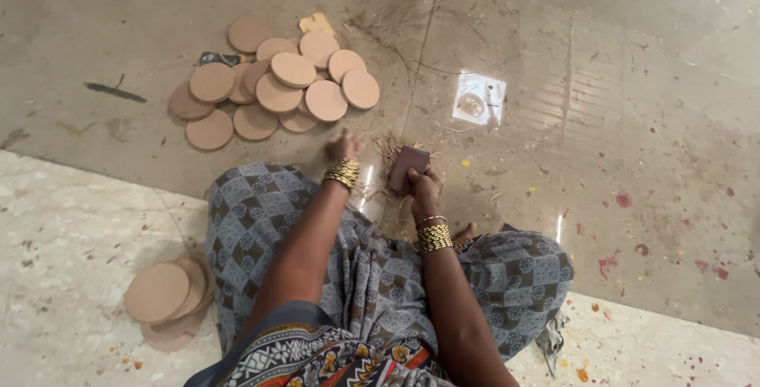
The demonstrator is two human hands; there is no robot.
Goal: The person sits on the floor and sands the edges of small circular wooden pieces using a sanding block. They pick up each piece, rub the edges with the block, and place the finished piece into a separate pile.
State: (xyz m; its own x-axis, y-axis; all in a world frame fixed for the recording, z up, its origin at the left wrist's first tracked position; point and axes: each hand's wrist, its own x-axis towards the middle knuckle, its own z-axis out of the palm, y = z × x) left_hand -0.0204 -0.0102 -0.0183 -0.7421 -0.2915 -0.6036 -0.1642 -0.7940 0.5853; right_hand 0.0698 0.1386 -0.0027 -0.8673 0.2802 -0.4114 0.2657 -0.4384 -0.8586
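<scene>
Your left hand (343,147) is stretched out over the floor just below the big heap, fingers pointing away from you and holding nothing I can make out, though the wrist and bangles hide part of it, so I can't tell how wide it's spread. Now, sweeping from the left edge: down by your left knee sits a small stack of round discs (168,298) on the pale speckled floor (63,221), fanned out a little, well apart from everything else. Up and further in, on the darker polished floor (649,118), there's the large pile of round discs (277,82), tan and flat, overlapping one another in a loose heap, with a small yellowish scrap (317,23) at its top edge and a dark bit (218,58) poking out on its left side. Moving across to the middle, your right hand (424,189) is closed round a dark brown block (407,168), held upright just above the floor, and there's a scatter of thin straw-like shavings (388,148) lying right beside it, between your two hands. Judging by how things lie, most discs are in the far heap and only a few in the stack by your knee, so whichever pile is the finished one, the split is lopsided; I can't tell which is which. Further right, a bright square reflection (480,99) gleams on the floor, and red and yellow specks (625,199) dot the rest.
</scene>
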